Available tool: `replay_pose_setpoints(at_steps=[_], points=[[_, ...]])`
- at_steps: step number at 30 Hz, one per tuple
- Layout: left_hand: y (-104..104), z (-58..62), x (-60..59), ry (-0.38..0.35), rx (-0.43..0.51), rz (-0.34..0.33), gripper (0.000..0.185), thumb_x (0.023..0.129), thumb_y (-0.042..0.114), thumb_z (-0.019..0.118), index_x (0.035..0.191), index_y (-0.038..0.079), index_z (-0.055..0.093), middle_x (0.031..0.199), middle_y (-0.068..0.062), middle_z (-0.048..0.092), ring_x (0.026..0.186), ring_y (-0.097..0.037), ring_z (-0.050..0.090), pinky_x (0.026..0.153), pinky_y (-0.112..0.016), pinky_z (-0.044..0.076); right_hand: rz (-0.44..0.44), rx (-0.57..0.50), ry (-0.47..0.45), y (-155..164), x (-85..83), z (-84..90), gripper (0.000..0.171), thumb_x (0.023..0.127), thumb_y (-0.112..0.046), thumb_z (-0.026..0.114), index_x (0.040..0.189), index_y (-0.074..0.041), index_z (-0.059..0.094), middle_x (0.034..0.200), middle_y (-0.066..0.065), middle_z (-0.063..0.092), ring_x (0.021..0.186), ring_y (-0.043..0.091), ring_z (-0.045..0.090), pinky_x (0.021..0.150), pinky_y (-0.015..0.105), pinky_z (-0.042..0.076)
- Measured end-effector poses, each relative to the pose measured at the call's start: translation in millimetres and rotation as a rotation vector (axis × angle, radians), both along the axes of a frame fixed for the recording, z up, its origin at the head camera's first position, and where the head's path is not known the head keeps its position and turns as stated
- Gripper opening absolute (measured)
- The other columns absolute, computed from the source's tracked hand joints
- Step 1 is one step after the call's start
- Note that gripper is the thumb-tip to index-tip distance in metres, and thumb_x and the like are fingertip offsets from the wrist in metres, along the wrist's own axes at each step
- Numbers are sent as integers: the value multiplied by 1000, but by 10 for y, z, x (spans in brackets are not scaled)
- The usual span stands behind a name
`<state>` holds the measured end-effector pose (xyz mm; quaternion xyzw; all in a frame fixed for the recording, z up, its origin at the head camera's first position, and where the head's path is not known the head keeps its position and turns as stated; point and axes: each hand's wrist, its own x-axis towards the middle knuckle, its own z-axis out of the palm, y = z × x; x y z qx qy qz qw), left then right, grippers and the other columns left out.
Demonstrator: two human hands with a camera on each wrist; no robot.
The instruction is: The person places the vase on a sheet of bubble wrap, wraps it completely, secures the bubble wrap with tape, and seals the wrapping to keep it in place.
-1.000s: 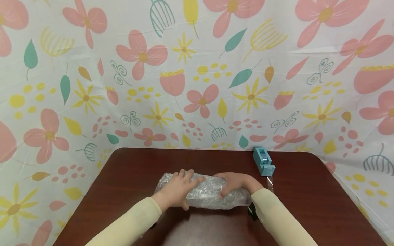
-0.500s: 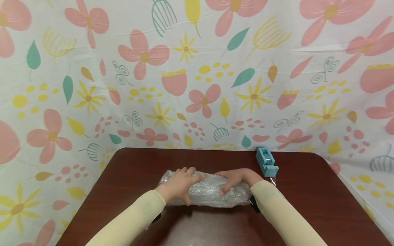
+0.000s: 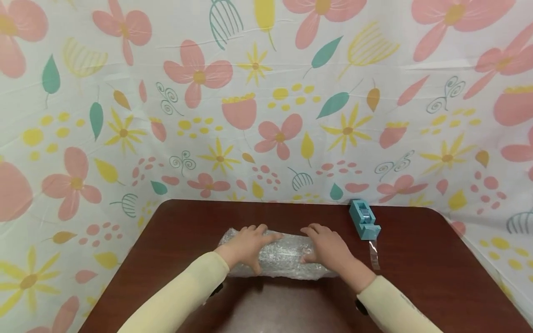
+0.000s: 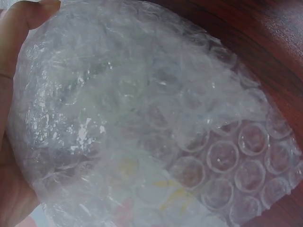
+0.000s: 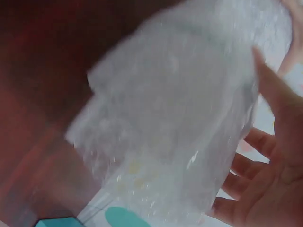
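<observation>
A long bundle wrapped in bubble wrap (image 3: 283,259) lies crosswise on the dark red table (image 3: 416,282). My left hand (image 3: 248,246) grips its left end, fingers over the top and thumb on the near side. In the left wrist view the bundle (image 4: 142,118) fills the frame, with the thumb at the upper left. My right hand (image 3: 329,247) rests flat on the bundle's right part. The right wrist view is blurred: straight, spread fingers (image 5: 265,156) sit beside the bundle (image 5: 189,118).
A blue tape dispenser (image 3: 364,218) stands at the table's back right, with a strip of clear tape (image 3: 374,254) on the table in front of it. A flowered cloth (image 3: 266,115) hangs behind and beside the table.
My right hand has let go of its curled hold on the bundle's near side and now lies flat over the top. The left hand has stayed put.
</observation>
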<state>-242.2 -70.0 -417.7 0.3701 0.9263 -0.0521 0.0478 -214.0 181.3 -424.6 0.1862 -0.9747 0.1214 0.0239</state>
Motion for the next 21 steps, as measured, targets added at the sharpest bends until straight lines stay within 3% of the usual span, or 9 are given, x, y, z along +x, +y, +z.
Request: replay_pose_setpoints(at_steps=[3,8,11,14,21], points=[[-2,-7,-1,-15,-1,14,108,68,53,93,158,38,35,146,-8,51,122,-30,60,98,-43,54,32,-14,158,-37,165,-52,68,76,-33,90,133,-5,63,134,20,63,121,40,63,96,60,54],[13,-20,-22,-44,11,37,108,68,51,93,158,40,34,148,-7,51,127,-30,59,103,-45,52,65,-59,199,-67,297,-140,65,82,-27,86,136,-4,60,137,23,61,124,42,62,98,61,53],[31,-6,-34,-58,10,53,108,68,49,94,158,42,35,148,-6,51,125,-29,59,104,-44,52,77,-80,172,-51,313,-210,80,81,-39,86,144,-3,54,144,25,57,129,46,59,101,64,51],[39,5,-40,-67,12,60,108,68,49,94,158,41,35,149,-5,51,126,-28,59,105,-45,52,79,-91,155,-38,305,-287,99,72,-51,88,150,-3,48,148,27,53,134,50,53,104,67,48],[28,26,-47,-90,0,68,107,70,51,92,159,42,33,154,-8,48,132,-32,57,108,-48,50,93,-90,147,-51,270,-433,125,55,-57,94,154,-2,41,149,31,49,138,55,46,108,68,43]])
